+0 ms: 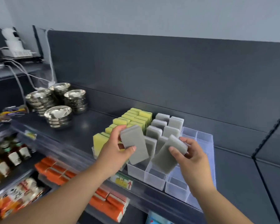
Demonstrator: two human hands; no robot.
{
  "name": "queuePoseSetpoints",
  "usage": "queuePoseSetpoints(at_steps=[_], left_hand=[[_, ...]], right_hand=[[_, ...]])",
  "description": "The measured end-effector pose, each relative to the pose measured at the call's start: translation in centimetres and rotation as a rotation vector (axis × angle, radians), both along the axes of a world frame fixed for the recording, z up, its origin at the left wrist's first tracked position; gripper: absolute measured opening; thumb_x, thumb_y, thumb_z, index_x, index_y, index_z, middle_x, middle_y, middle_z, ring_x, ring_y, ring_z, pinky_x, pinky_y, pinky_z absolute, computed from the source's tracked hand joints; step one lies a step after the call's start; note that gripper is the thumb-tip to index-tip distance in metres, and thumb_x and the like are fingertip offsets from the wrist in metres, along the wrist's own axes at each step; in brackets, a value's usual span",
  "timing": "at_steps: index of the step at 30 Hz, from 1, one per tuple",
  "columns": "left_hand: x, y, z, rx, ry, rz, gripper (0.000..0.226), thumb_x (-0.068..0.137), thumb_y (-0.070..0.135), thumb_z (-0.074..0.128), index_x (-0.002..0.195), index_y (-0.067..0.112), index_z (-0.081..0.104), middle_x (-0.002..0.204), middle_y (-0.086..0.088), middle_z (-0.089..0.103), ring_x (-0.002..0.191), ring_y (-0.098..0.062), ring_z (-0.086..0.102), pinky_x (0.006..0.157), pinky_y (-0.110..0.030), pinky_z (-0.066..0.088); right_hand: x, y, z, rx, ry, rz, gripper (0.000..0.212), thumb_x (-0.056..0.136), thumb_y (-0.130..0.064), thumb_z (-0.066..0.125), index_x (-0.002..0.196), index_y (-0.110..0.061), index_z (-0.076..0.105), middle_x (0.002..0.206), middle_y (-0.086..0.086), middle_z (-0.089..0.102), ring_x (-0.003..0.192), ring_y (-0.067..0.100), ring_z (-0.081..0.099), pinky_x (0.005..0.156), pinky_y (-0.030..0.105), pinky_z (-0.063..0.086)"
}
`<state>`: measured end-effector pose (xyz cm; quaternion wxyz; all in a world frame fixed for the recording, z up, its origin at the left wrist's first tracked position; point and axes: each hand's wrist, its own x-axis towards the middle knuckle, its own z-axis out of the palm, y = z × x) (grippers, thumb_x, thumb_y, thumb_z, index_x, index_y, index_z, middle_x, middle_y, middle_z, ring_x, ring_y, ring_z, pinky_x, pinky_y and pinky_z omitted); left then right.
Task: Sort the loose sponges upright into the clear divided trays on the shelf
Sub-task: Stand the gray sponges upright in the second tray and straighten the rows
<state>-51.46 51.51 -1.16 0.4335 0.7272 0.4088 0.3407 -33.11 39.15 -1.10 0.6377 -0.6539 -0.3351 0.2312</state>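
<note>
A dark grey shelf [90,125] runs across the view, backed by a panel of the same colour. Toward its right end, clear divided trays [205,138] sit side by side. The left one is packed with yellow sponges [136,118] standing upright in rows. The middle one holds standing grey sponges [166,126] in its rear compartments, and the right one shows only bare dividers. Four stacks of steel bowls [58,117] stand further left on the same shelf. On the shelf below lie orange packs [55,172] and bottles [11,154].

Both hands are in front of the middle tray. The left hand [115,152] grips a first grey sponge [134,146] near its upper end, thumb across the face, with the sponge tilted above the front compartments. The right hand [192,157] pinches a second grey sponge [166,157], which leans steeply; its lower end is down at the front compartments, though I cannot tell whether it is touching them
</note>
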Motion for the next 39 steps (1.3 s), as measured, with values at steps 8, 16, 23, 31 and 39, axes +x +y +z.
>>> queuePoseSetpoints(at_steps=[8, 16, 23, 31, 39], left_hand=[[2.8, 2.8, 0.3, 0.216, 0.331, -0.228, 0.054, 0.086, 0.022, 0.066, 0.124, 0.046, 0.037, 0.117, 0.014, 0.055, 0.100, -0.010, 0.056, 0.070, -0.020, 0.049], [4.3, 4.4, 3.1, 0.291, 0.630, -0.394, 0.043, 0.088, 0.021, 0.059, 0.118, 0.040, 0.035, 0.092, 0.013, 0.050, 0.072, -0.003, 0.049, 0.054, -0.018, 0.036], [4.6, 6.1, 3.6, 0.199, 0.736, -0.559, 0.040, 0.081, 0.021, 0.060, 0.111, 0.039, 0.040, 0.097, 0.009, 0.057, 0.082, -0.010, 0.058, 0.064, -0.026, 0.049], [4.2, 6.6, 2.2, 0.487, 0.928, -0.736, 0.053, 0.088, 0.027, 0.058, 0.135, 0.024, 0.031, 0.122, 0.002, 0.051, 0.091, -0.013, 0.051, 0.078, -0.029, 0.046], [3.5, 7.0, -0.3, 0.696, 0.895, -0.832, 0.050, 0.088, 0.025, 0.057, 0.132, 0.019, 0.035, 0.129, -0.003, 0.049, 0.110, -0.025, 0.054, 0.091, -0.039, 0.047]], right_hand=[[-0.4, 0.1, -0.3, -0.027, -0.044, -0.051, 0.026, 0.083, -0.020, 0.072, 0.103, -0.031, 0.060, 0.092, -0.010, 0.065, 0.076, 0.009, 0.060, 0.056, 0.009, 0.046], [0.7, 1.8, -2.1, -0.145, -0.126, 0.114, 0.033, 0.078, -0.021, 0.077, 0.097, -0.043, 0.060, 0.097, -0.008, 0.066, 0.085, 0.013, 0.061, 0.067, 0.015, 0.051], [0.1, 2.4, -3.1, -0.216, -0.191, 0.030, 0.034, 0.080, -0.027, 0.075, 0.103, -0.047, 0.058, 0.100, -0.013, 0.063, 0.091, 0.006, 0.059, 0.062, 0.008, 0.048], [-2.0, 2.2, -2.4, -0.395, -0.432, -0.197, 0.038, 0.087, -0.033, 0.065, 0.122, -0.043, 0.053, 0.113, -0.017, 0.053, 0.096, 0.000, 0.052, 0.070, 0.005, 0.039], [-5.3, 2.6, -3.3, -0.649, -0.544, -0.296, 0.056, 0.092, -0.032, 0.059, 0.142, -0.036, 0.035, 0.134, -0.008, 0.049, 0.116, 0.010, 0.050, 0.096, 0.022, 0.040]])
